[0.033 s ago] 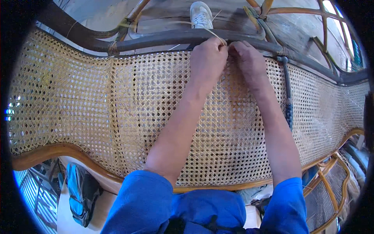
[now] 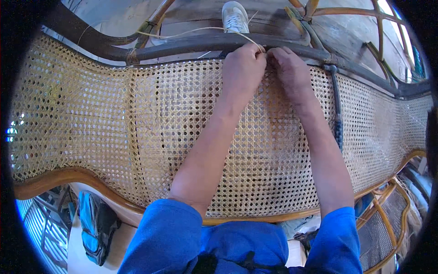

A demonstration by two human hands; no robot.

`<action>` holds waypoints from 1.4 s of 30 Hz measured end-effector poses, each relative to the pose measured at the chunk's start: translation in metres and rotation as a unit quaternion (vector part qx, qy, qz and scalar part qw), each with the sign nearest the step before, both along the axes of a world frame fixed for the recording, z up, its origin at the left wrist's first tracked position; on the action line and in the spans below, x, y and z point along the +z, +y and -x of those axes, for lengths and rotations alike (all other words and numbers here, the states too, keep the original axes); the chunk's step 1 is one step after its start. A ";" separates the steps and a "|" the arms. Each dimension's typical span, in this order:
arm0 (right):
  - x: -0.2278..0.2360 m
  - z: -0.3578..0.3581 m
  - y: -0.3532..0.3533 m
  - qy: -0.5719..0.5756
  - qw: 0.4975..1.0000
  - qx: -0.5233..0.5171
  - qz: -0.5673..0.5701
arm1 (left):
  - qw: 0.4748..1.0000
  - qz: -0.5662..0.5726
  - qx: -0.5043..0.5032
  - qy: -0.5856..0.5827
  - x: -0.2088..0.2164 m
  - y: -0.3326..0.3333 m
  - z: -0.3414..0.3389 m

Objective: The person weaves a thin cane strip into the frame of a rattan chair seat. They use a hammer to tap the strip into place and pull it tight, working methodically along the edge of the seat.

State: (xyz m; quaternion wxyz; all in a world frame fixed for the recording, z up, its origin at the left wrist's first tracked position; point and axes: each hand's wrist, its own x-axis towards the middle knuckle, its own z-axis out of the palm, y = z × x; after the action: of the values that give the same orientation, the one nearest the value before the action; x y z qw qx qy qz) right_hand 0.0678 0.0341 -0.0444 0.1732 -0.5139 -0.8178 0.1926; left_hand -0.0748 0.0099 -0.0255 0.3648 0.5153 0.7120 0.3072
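Observation:
A long woven cane panel stretches across the view below my forearms. At its far edge, against the dark rattan pole, my left hand pinches a thin pale cane strand. The strand's loose length arcs away to the left over the pole. Close beside it, my right hand has its fingers drawn together at the same edge. What those fingertips grip is hidden.
A dark wrapped crosspiece runs down the panel on the right. The brown rattan rail borders the near side. A blue and black backpack lies lower left. Rattan frames stand lower right. A white shoe shows beyond the pole.
The strand's loose end, blurred before, now shows sharply in a curve out to the left. Both hands stay at nearly the same spot on the edge.

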 end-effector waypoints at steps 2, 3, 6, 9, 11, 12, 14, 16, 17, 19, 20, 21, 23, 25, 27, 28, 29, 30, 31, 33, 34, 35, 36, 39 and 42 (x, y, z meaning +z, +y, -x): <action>0.004 0.002 -0.003 0.012 1.000 0.001 0.008 | 0.999 -0.023 -0.019 0.043 -0.003 0.000 0.000; 0.006 0.002 -0.002 0.018 1.000 0.000 0.010 | 0.998 -0.022 -0.022 0.047 -0.002 0.001 -0.001; -0.008 -0.009 -0.005 0.097 0.995 -0.023 -0.020 | 0.997 -0.019 -0.024 0.067 0.002 0.000 -0.004; -0.009 -0.016 -0.005 0.193 0.979 -0.067 0.016 | 0.996 -0.021 -0.011 0.087 0.004 -0.002 -0.009; -0.005 -0.015 -0.007 0.193 0.979 -0.062 0.009 | 0.996 -0.024 -0.002 0.080 0.005 -0.002 -0.010; -0.004 -0.014 -0.006 0.194 0.979 -0.060 0.004 | 0.996 -0.024 0.000 0.087 0.004 -0.003 -0.011; -0.006 -0.013 -0.003 0.169 0.983 -0.060 0.031 | 0.995 -0.025 0.005 0.100 0.003 -0.002 -0.013; -0.004 -0.011 -0.003 0.139 0.987 -0.065 0.052 | 0.993 -0.061 0.005 0.104 0.000 -0.003 -0.013; -0.002 -0.010 -0.002 0.121 0.989 -0.069 0.057 | 0.991 -0.078 0.005 0.106 -0.002 -0.004 -0.013; 0.001 -0.009 -0.001 0.097 0.991 -0.068 0.061 | 0.993 -0.062 0.006 0.104 -0.002 -0.003 -0.013; 0.001 -0.009 -0.001 0.090 0.992 -0.062 0.061 | 0.993 -0.054 0.007 0.103 -0.003 -0.002 -0.013; 0.001 -0.009 -0.001 0.083 0.993 -0.056 0.059 | 0.993 -0.055 0.006 0.100 -0.002 -0.002 -0.013; 0.003 -0.009 0.003 0.061 0.995 -0.045 0.068 | 0.994 -0.057 0.005 0.093 -0.001 -0.002 -0.013; 0.010 -0.004 0.005 0.035 0.996 -0.032 0.079 | 0.993 -0.066 0.004 0.094 0.000 -0.003 -0.011; 0.017 0.000 0.005 0.001 0.996 -0.025 0.087 | 0.993 -0.063 0.001 0.098 0.000 -0.003 -0.010; 0.019 0.001 0.004 -0.008 0.997 -0.024 0.071 | 0.993 -0.055 -0.001 0.101 0.000 -0.002 -0.011; 0.020 0.002 0.003 -0.016 0.998 -0.023 0.054 | 0.993 -0.047 -0.004 0.105 0.001 -0.002 -0.011; 0.019 0.004 0.001 -0.023 0.999 -0.021 0.038 | 0.993 -0.048 -0.010 0.109 0.000 -0.002 -0.011; 0.017 0.005 0.000 -0.027 0.999 -0.016 0.029 | 0.992 -0.049 -0.017 0.113 0.000 -0.002 -0.011; 0.012 0.006 -0.001 -0.036 0.999 -0.004 0.006 | 0.993 -0.049 -0.021 0.106 -0.001 -0.003 -0.010; 0.009 0.006 -0.003 -0.015 1.000 -0.012 0.010 | 0.994 -0.049 -0.018 0.096 -0.002 -0.003 -0.009; 0.005 0.003 -0.005 0.006 1.000 -0.019 0.013 | 0.995 -0.048 -0.015 0.086 -0.002 -0.004 -0.009; 0.002 0.001 -0.005 0.028 0.999 -0.023 0.015 | 0.994 -0.058 -0.019 0.095 0.000 -0.005 -0.009; -0.003 -0.005 -0.003 0.103 0.994 -0.029 0.018 | 0.994 -0.061 -0.009 0.085 0.000 -0.004 -0.009; -0.004 -0.007 -0.003 0.093 0.995 -0.030 0.034 | 0.995 -0.066 0.000 0.075 -0.001 -0.006 -0.008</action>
State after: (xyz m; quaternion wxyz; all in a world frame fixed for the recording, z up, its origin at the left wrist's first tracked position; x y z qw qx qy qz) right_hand 0.0753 0.0307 -0.0484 0.2366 -0.5238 -0.7752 0.2620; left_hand -0.0672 0.0044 -0.0268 0.2757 0.5599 0.7154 0.3142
